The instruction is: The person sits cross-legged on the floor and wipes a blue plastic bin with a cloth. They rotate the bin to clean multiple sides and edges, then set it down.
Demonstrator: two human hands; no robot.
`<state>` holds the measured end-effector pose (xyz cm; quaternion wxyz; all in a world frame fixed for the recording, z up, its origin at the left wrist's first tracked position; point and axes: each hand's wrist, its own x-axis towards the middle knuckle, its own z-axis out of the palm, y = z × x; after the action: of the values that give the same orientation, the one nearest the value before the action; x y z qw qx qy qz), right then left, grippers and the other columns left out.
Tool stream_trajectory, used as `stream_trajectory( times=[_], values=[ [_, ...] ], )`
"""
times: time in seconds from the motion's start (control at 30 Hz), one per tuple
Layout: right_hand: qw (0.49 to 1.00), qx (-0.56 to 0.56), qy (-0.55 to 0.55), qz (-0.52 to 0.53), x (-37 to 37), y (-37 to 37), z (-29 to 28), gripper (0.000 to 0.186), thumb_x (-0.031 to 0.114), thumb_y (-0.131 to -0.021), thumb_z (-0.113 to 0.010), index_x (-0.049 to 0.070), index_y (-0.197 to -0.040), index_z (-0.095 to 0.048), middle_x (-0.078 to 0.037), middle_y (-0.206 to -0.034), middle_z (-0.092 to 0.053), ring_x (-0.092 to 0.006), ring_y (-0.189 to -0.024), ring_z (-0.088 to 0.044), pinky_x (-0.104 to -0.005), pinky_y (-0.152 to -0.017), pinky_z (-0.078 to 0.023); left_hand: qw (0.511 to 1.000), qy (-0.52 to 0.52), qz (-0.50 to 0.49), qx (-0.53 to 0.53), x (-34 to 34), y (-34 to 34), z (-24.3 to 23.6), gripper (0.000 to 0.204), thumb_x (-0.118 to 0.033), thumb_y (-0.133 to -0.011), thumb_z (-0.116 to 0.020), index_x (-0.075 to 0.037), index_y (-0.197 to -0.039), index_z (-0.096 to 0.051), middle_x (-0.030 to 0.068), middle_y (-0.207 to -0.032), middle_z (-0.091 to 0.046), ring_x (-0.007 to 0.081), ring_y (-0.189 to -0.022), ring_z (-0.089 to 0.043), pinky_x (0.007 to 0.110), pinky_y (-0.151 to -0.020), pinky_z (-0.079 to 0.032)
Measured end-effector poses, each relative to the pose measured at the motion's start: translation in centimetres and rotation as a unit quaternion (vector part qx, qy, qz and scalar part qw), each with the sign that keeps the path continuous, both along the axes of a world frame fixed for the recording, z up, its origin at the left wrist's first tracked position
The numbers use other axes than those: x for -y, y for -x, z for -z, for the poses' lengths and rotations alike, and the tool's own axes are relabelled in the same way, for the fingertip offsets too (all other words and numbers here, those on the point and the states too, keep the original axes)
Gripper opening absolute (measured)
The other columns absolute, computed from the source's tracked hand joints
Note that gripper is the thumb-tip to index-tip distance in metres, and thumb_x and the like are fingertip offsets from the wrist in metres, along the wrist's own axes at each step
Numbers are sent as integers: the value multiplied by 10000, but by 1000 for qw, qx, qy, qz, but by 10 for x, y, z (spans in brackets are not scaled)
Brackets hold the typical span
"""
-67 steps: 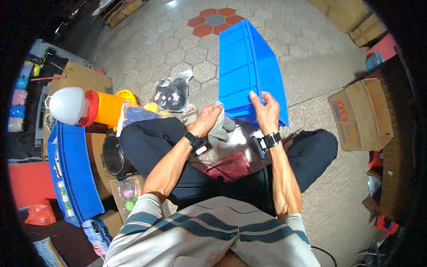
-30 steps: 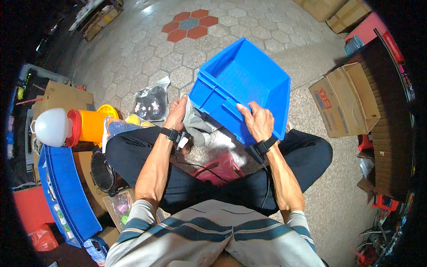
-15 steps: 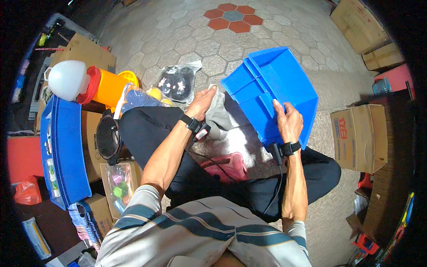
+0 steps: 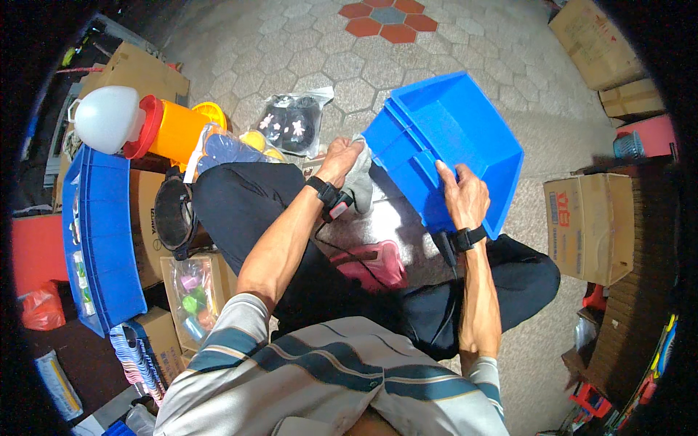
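My left hand grips a grey cloth just beside the left end of a blue plastic bin. My right hand is closed on the bin's near side, thumb on its outer ridge; the bin is tilted with its hollow inside showing. A pink plastic object lies on the floor between my legs, a black cord across it. Beyond my left knee are a bagged dark item with pink flowers and a clear bag of blue and yellow round items.
At left stand an orange container, a white jug, another blue bin, a black container and bagged toys. Cardboard boxes line the right side. The floor has hexagonal tiles.
The bin has turned from lying on its side to showing its inside, my right hand still on it. My left hand with the cloth has risen slightly, staying beside it.
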<state>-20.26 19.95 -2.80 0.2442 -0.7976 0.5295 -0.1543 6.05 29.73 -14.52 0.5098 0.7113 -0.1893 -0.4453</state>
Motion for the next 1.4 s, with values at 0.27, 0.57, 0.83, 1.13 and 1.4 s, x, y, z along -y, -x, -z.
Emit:
stream_trajectory(
  times=[0.27,0.57,0.83,1.13,1.4],
  values=[
    [1000,-12,10,-17,-1,-6,9,579,572,-920,-623,7,-820,-693,-223,-673,-652,-416,-670,-659,-510,-600,-457,977,-39,-34,206,-6,-4,18,466,-334,-992,-618,128,-1024,-672,233,-1016,-723,255,-965,-675,405,-861,-500],
    [999,-18,17,-43,-6,-13,15,516,500,-935,-644,2,-808,-674,-256,-692,-653,-450,-665,-654,-549,-593,-462,970,15,-81,-228,-10,-32,-27,334,-265,-1065,-516,44,-1074,-641,146,-983,-720,296,-825,-705,466,-722,-595],
    [998,-29,24,-42,-1,-16,21,477,482,-945,-637,16,-858,-689,-254,-716,-666,-456,-699,-662,-549,-608,-477,885,169,-48,-431,-14,-48,-62,164,-100,-972,-597,12,-1080,-648,127,-1019,-723,248,-893,-707,391,-855,-586],
    [999,-11,21,-47,-3,-17,25,467,456,-945,-637,4,-832,-665,-262,-715,-658,-467,-706,-657,-557,-618,-470,981,81,59,-168,-9,13,-27,203,-129,-1020,-587,-27,-1190,-630,65,-1021,-721,170,-859,-697,323,-757,-580],
    [998,-7,33,-50,-3,-17,26,465,450,-943,-638,2,-823,-656,-266,-704,-648,-471,-701,-649,-558,-618,-463,995,82,58,6,-7,21,-43,248,-176,-993,-631,9,-1157,-645,43,-965,-708,136,-819,-665,290,-712,-538]
  ],
)
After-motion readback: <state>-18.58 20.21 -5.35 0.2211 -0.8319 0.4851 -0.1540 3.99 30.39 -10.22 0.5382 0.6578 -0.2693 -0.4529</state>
